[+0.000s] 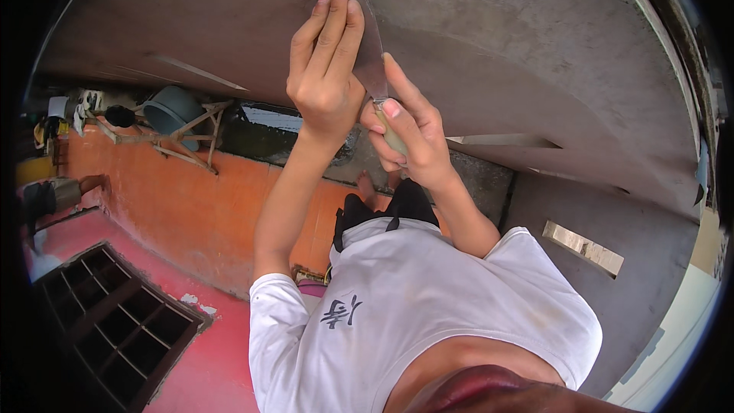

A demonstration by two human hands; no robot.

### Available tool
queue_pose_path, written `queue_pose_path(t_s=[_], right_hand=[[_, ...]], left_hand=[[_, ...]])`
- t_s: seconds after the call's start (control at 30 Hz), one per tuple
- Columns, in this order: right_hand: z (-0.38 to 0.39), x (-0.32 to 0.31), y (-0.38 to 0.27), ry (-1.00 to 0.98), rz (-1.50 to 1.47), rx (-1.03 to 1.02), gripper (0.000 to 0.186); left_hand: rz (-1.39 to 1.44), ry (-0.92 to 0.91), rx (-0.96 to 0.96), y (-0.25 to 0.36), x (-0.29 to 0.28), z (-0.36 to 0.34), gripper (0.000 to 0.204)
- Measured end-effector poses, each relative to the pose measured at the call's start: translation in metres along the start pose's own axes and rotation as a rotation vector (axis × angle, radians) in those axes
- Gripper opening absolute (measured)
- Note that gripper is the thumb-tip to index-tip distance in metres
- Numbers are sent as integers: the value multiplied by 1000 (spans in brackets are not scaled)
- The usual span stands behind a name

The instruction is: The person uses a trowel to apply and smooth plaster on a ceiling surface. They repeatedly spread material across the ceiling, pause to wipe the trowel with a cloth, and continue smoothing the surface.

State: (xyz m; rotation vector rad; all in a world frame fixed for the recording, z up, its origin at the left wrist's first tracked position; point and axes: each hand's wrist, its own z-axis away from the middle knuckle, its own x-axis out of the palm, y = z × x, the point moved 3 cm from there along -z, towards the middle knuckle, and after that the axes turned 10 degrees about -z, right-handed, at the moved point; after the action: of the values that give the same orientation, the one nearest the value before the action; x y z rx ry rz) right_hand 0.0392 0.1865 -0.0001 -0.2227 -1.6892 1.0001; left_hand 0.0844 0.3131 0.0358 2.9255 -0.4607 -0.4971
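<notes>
Grey wall (497, 46) is filling twelve o'clock, where a scraper (372, 57), probably light, stiff and best held by its handle (394, 136), is sitting wrapped in the right grip (417, 134), the straight-fingered left grip (326, 80) touching its blade.

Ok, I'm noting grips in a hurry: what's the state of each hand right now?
Left hand: open, fingers extended against the putty knife.
Right hand: closed, holding the putty knife by its handle.

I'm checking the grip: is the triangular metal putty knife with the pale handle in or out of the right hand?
In: the right hand grips the putty knife by its handle, between thumb and curled fingers.
</notes>
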Motion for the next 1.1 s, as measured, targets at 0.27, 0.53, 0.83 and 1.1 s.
queue_pose_path(t_s=[0.27, 0.53, 0.83, 1.1], right_hand=[[3, -1, -1, 0, 23, -16, 55], [16, -8, 3, 61, 43, -13, 57], [20, -18, 5, 33, 11, -12, 56], [-12, 1, -4, -58, 105, -21, 57]], left_hand=[[19, 35, 40, -2, 3, 1, 39], [72, 8, 46, 2, 2, 14, 52], [108, 34, 55, 3, 4, 21, 54], [-20, 155, 104, -15, 4, -7, 46]])
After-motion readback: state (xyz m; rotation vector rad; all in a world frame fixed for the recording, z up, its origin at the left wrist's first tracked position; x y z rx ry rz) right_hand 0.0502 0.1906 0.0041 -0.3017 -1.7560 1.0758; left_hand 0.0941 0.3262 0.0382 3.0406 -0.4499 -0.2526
